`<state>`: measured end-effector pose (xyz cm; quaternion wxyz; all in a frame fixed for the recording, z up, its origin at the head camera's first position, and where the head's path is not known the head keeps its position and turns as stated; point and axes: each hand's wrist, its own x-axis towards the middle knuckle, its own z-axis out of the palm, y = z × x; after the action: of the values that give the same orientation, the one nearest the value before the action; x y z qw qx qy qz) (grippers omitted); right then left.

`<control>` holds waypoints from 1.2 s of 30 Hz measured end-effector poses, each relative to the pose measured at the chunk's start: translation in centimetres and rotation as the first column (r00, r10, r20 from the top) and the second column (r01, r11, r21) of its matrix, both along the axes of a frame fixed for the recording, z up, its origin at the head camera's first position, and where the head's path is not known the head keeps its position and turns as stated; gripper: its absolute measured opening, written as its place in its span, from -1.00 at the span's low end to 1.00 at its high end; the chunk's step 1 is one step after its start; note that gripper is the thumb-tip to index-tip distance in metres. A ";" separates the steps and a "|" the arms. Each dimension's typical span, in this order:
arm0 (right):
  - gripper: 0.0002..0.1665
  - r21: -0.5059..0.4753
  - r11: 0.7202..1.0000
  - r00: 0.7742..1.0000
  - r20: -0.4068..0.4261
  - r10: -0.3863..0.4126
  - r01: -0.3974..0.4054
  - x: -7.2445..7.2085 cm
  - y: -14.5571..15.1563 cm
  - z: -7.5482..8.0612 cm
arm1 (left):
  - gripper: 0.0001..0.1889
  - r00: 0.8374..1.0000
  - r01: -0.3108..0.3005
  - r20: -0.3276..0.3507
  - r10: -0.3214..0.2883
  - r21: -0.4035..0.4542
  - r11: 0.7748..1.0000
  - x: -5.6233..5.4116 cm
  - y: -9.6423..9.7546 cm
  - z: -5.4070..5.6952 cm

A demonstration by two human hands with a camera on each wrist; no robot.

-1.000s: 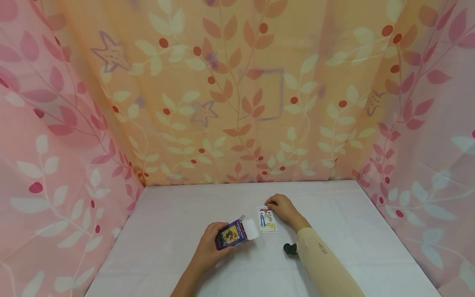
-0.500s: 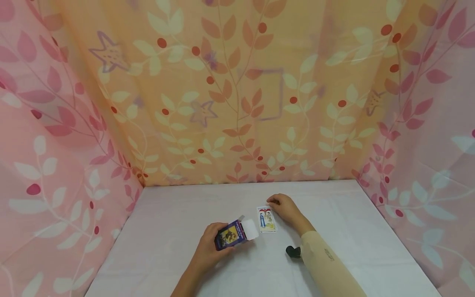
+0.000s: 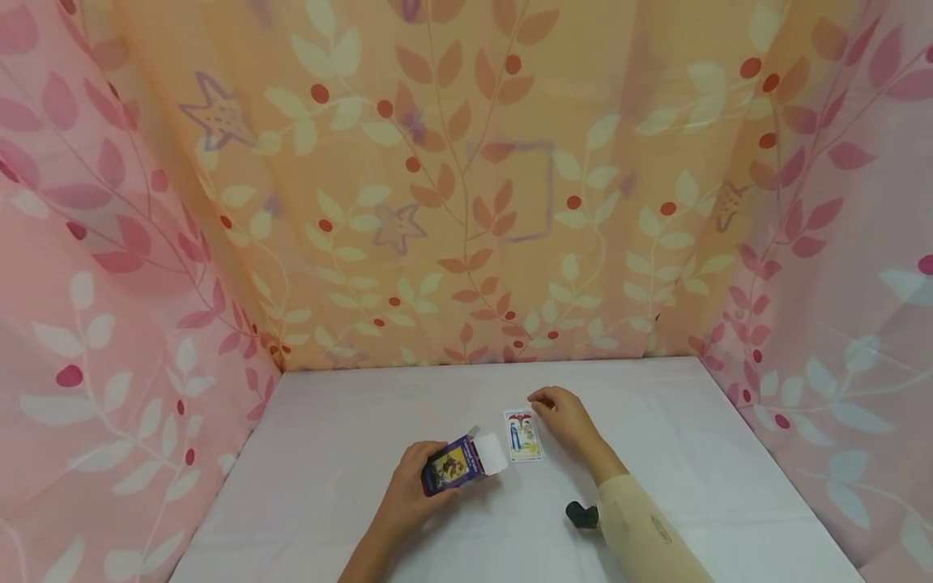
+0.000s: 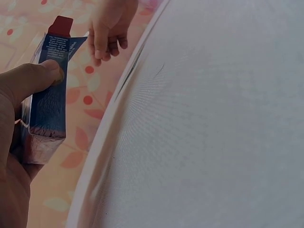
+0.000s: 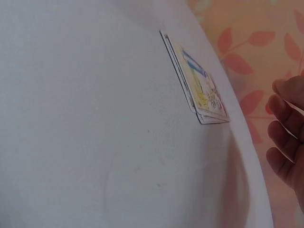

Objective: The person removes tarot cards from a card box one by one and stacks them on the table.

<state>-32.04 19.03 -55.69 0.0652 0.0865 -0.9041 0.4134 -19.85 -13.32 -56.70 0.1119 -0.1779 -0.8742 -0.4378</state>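
My left hand grips a dark blue card box with a yellow picture on its front. Its white flap stands open toward the right. In the left wrist view the thumb presses on the box's narrow printed side. A small stack of illustrated cards lies face up on the table, just right of the flap; the right wrist view shows their edges slightly uneven. Beside the top right corner of the cards is my right hand, fingers loosely curled with nothing in them, apart from the stack in the right wrist view.
A white cloth covers the table. A patterned orange curtain hangs behind it, with pink curtains at both sides. A black rounded object sits against the right sleeve.
My right hand has come off the top edge of the cards and drawn slightly to the right. The left hand and the box stay about where they were.
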 end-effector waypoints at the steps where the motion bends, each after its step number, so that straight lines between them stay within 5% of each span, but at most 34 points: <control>1: -0.86 0.004 1.000 1.000 -0.013 -0.004 0.004 0.2 -0.1 0.1 | -0.20 1.000 0.000 0.003 0.000 0.001 1.000 0.0 0.0 0.0; 21: -0.88 -0.164 0.986 0.995 -0.087 -0.046 0.032 4.5 -1.7 2.2 | -0.20 0.999 -0.010 0.036 0.010 0.000 1.000 0.0 -0.2 0.1; 29: -0.89 -0.173 0.984 0.991 -0.121 -0.051 0.029 6.3 -2.3 2.6 | -0.19 1.000 -0.012 -0.008 0.012 -0.021 1.000 0.1 -0.1 0.1; 36: -0.88 -0.179 0.984 0.989 -0.143 -0.039 0.013 7.6 -2.7 2.8 | -0.19 1.000 -0.015 0.018 0.015 -0.023 1.000 0.2 0.0 0.3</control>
<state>-24.46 16.34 -52.90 0.1438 0.0986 -0.8574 0.4842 -19.65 -13.35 -56.42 0.1051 -0.1687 -0.8813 -0.4286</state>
